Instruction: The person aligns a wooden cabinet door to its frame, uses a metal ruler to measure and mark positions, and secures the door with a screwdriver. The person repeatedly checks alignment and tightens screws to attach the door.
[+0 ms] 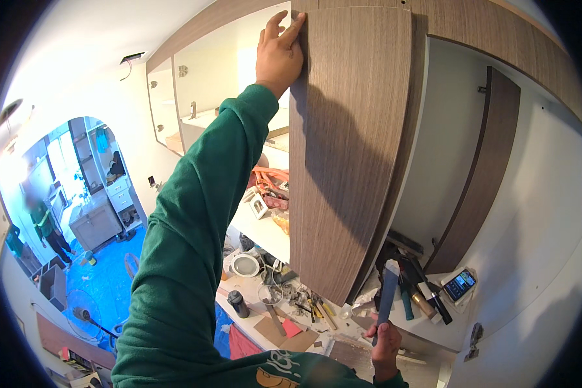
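Observation:
High up, my left hand (280, 57) holds the left edge of a brown wood-grain cabinet door (352, 136), its fingers bent against the edge. The door stands upright and casts back a shadow of my arm. Low on the right, my right hand (386, 348) is closed round a flat, dark blue bar-like tool (387, 294) with a pale, worn tip. The tool points upward, just below and right of the door's lower corner; its exact kind is unclear. Beside it lie several dark-handled tools (425, 291) on the cabinet's bottom shelf.
A phone (459, 284) rests on that shelf. A second wood-grain door (482, 174) leans out at right. The cluttered worktop (265, 330) holds a dark bottle (238, 304), a round white fitting (244, 265) and loose hardware. Far left, a person (42, 223) stands on blue floor sheeting (107, 278).

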